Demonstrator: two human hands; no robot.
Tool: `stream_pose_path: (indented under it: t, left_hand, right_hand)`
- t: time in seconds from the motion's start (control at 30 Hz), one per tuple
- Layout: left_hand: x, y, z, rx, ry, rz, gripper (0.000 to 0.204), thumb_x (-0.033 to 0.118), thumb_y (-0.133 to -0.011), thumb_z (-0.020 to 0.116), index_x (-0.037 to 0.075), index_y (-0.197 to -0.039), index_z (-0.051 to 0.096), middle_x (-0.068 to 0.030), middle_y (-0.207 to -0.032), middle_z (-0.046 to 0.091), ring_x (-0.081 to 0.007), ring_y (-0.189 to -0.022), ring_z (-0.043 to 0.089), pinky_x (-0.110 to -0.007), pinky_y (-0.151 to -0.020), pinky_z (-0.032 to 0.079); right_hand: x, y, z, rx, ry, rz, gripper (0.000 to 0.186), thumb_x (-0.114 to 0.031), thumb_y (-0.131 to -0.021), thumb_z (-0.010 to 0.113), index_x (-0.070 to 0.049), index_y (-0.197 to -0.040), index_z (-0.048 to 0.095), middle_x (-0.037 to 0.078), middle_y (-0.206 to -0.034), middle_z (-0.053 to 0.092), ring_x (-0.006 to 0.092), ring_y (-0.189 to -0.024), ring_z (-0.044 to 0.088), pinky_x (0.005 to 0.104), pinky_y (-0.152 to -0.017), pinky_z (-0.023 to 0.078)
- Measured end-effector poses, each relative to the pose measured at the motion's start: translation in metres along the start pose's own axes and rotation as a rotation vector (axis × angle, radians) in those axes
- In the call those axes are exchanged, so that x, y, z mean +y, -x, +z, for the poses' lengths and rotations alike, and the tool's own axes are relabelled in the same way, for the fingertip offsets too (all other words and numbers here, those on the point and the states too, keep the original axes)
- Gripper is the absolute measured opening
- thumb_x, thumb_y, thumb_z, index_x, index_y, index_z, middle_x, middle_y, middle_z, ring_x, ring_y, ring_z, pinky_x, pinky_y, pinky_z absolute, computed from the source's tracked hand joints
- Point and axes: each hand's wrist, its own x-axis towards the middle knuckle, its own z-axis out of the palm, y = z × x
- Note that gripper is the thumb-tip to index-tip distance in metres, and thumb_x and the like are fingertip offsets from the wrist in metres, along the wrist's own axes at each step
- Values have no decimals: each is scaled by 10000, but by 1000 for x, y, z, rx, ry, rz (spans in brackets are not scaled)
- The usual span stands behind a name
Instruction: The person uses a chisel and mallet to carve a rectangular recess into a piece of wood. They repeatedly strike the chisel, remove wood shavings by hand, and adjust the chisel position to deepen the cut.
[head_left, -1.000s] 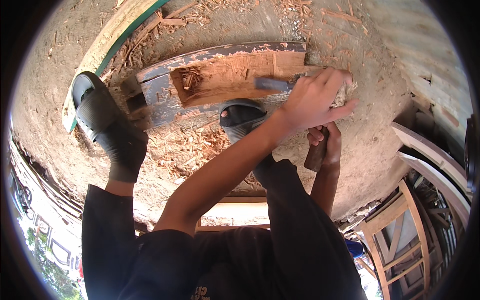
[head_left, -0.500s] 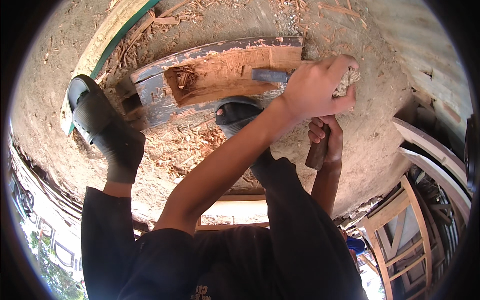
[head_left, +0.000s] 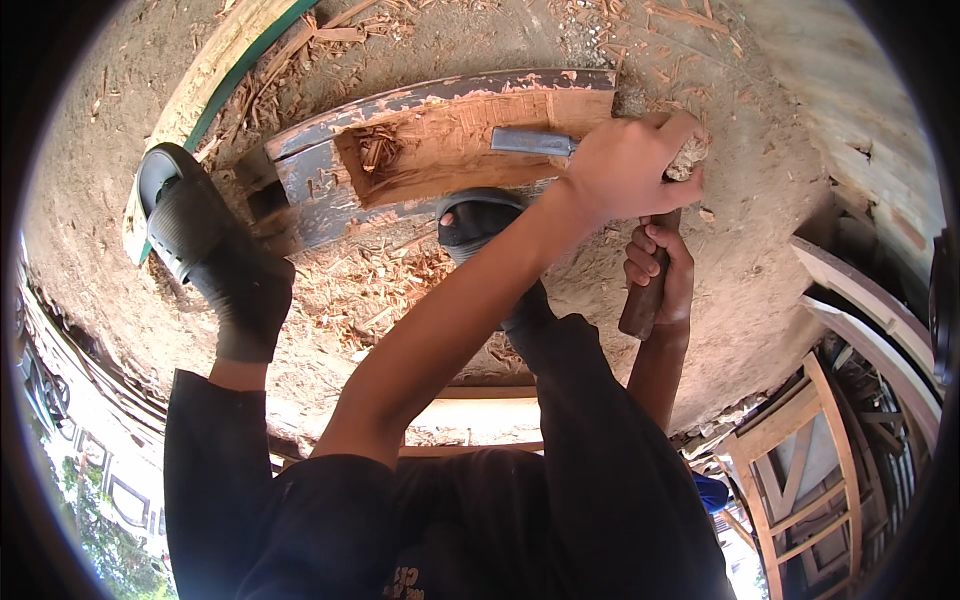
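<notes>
A curved wooden beam (head_left: 310, 196) with flaking dark paint lies on the ground, a long recess cut into its reddish wood. My left hand (head_left: 628, 165) is closed around a chisel, whose flat metal blade (head_left: 530, 141) lies over the right part of the recess. The chisel's pale, frayed handle end (head_left: 688, 158) sticks out beyond my fingers. Just below it, my right hand (head_left: 660, 265) grips a dark wooden handle (head_left: 643, 306); its upper end passes behind my left hand, so what sits on it is hidden. Loose chips (head_left: 378, 150) fill the recess's left end.
My sandaled left foot (head_left: 190, 215) stands by the beam's left end, my right foot (head_left: 478, 220) against its near side. A green-edged plank (head_left: 205, 95) lies at far left. Wood shavings (head_left: 370, 290) cover the ground. Wooden frames (head_left: 800, 470) stand at right beside a wall.
The chisel blade has shifted slightly left along the recess and its face now looks brighter. My right hand with the wooden handle has moved slightly, showing more handle above the fingers.
</notes>
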Motion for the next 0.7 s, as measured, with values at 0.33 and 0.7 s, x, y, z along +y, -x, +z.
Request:
stream_pose_path:
  t: [0.33, 0.7]
  left_hand:
    - [-26, -12, 24, 212, -492, 252, 352, 367, -650, 677, 100, -876, 635, -35, -857, 581, -226, -939, 485, -497, -871, 285]
    - [-41, -9, 14, 30, -559, 194, 753, 520, -607, 752, 58, -1156, 523, -131, -1191, 500, -296, -1202, 410, -552, -1026, 227]
  right_hand:
    - [-5, 4, -27, 91, 76, -99, 130, -92, -847, 536, -53, -944, 459, -14, -690, 391, 47, -495, 362, 193, -441, 354]
    - [-4, 28, -61, 160, 115, -127, 146, -125, -839, 548, -60, -928, 451, -1, -683, 411, 70, -509, 389, 217, -458, 360]
